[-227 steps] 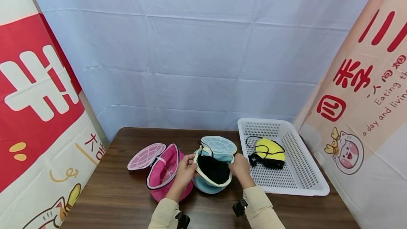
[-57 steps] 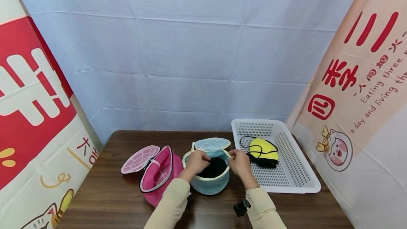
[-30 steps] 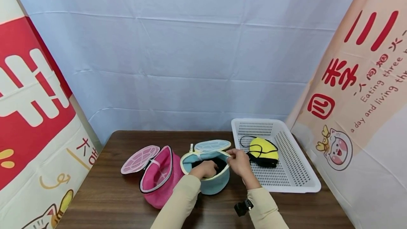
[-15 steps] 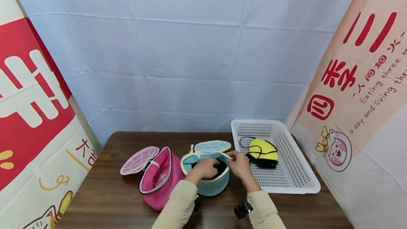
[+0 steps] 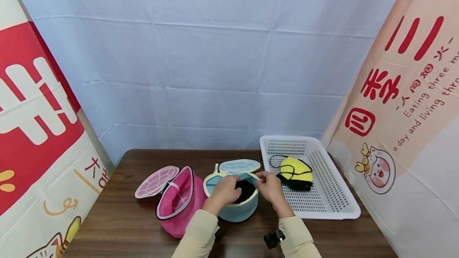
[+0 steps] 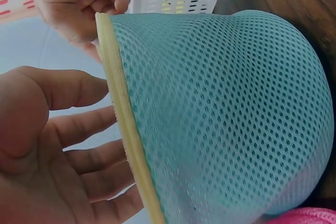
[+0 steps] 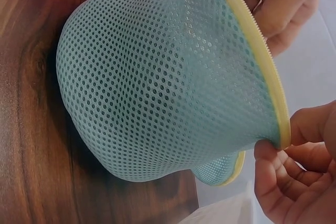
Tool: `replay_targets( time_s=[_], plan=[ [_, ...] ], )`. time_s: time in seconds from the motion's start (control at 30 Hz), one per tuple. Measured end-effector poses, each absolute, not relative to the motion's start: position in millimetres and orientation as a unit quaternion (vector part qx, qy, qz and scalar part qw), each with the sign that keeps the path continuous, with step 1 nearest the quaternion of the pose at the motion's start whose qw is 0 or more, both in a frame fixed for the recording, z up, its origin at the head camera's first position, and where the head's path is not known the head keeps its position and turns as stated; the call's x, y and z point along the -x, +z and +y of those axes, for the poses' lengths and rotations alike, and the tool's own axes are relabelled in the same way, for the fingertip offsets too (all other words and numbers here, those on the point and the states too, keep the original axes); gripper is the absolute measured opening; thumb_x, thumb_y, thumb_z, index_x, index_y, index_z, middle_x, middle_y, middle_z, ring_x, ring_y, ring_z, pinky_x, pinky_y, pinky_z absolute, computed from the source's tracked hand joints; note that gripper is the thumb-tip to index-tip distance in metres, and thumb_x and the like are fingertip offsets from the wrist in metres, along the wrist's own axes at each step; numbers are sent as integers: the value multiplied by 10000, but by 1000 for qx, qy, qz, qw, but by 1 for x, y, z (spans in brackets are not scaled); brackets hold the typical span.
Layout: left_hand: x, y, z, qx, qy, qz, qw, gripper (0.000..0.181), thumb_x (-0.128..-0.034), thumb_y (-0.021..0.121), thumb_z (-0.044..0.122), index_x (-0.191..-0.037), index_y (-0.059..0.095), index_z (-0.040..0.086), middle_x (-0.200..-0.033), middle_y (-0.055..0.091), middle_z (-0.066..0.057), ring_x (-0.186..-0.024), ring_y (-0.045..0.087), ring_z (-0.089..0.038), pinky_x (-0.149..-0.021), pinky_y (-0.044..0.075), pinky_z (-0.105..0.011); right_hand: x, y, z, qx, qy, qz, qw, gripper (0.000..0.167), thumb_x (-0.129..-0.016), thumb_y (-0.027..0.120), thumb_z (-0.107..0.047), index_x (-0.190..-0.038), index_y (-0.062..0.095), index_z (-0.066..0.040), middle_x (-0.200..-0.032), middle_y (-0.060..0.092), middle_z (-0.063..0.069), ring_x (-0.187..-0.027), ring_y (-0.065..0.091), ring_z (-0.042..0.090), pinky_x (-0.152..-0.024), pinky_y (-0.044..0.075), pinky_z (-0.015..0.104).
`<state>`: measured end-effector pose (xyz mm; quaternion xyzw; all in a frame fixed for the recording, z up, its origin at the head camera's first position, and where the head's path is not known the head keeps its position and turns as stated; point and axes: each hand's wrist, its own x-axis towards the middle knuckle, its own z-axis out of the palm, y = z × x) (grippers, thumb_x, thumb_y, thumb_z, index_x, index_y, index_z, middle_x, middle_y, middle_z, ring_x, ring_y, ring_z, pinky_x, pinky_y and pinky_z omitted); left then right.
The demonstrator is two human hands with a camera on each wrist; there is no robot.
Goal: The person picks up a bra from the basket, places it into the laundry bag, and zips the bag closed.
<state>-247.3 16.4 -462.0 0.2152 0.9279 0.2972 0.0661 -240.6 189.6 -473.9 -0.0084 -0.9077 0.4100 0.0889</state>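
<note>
A light-blue mesh laundry bag (image 5: 238, 212) with a yellow zipped rim stands on the table, its round lid (image 5: 239, 166) folded back. Black cloth (image 5: 246, 191) of unclear kind lies inside. My right hand (image 5: 271, 188) pinches the rim at the right between thumb and fingers, plainly seen in the right wrist view. Over the left of the opening is my left hand (image 5: 224, 191); in the left wrist view its fingers (image 6: 97, 158) are spread and loosely bent at the rim, holding nothing visible. A pink mesh bag (image 5: 186, 214) with its lid (image 5: 157, 181) laid open stands to the left.
A white perforated basket (image 5: 344, 196) stands on the right, holding a yellow and black item (image 5: 296, 172) with a black cord. The brown wooden table (image 5: 118, 210) ends at a pale hanging cloth (image 5: 215, 71); printed cloths hang on both sides.
My left hand went down onto the black cloth inside the blue bag, then rose back to the opening's left. The right hand keeps its hold on the rim.
</note>
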Motion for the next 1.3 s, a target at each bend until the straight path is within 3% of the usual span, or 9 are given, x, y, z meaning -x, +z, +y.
replay_targets(
  time_s=[0.3,0.57,0.7,0.97,1.17,1.3],
  plan=[
    [235,-471,7,-176,292,940,-25,311,-853,629,151,-1143,628,37,-1053,572,-148,-942,553,-320,-701,481,-442,240,-475,190,2,418,-904,89,218,-789,581,36,-988,669,20,-727,589,8,-631,526,142,-568,442,317],
    [232,-481,0,-105,290,942,-131,316,-800,678,153,-1092,639,40,-1029,559,-158,-963,528,-341,-760,426,-510,238,-475,191,6,429,-899,85,234,-782,564,51,-993,663,34,-736,593,24,-622,525,145,-561,440,312],
    [231,-484,-2,-62,298,943,-136,310,-792,682,161,-1079,646,48,-1071,539,-167,-1020,496,-346,-779,401,-526,239,-476,192,6,431,-898,86,232,-777,567,49,-987,663,33,-735,589,24,-619,517,146,-565,438,312],
    [230,-489,-7,11,316,938,-141,339,-800,680,159,-1104,620,22,-1087,513,-199,-965,501,-363,-772,427,-510,241,-478,192,6,438,-895,80,214,-802,566,23,-994,658,20,-736,583,25,-599,516,148,-548,432,312],
    [230,-495,-13,13,362,914,-182,312,-760,696,68,-1046,622,-35,-1032,485,-225,-970,459,-381,-811,411,-491,240,-478,192,5,446,-892,76,207,-812,565,15,-999,653,23,-743,579,28,-604,513,150,-547,430,310],
    [231,-497,-16,17,405,899,-167,317,-775,668,25,-1073,600,-60,-1048,457,-243,-1002,428,-402,-833,388,-499,241,-479,193,7,445,-892,77,197,-823,572,7,-1002,652,20,-775,588,41,-653,526,168,-569,440,318]
  ],
)
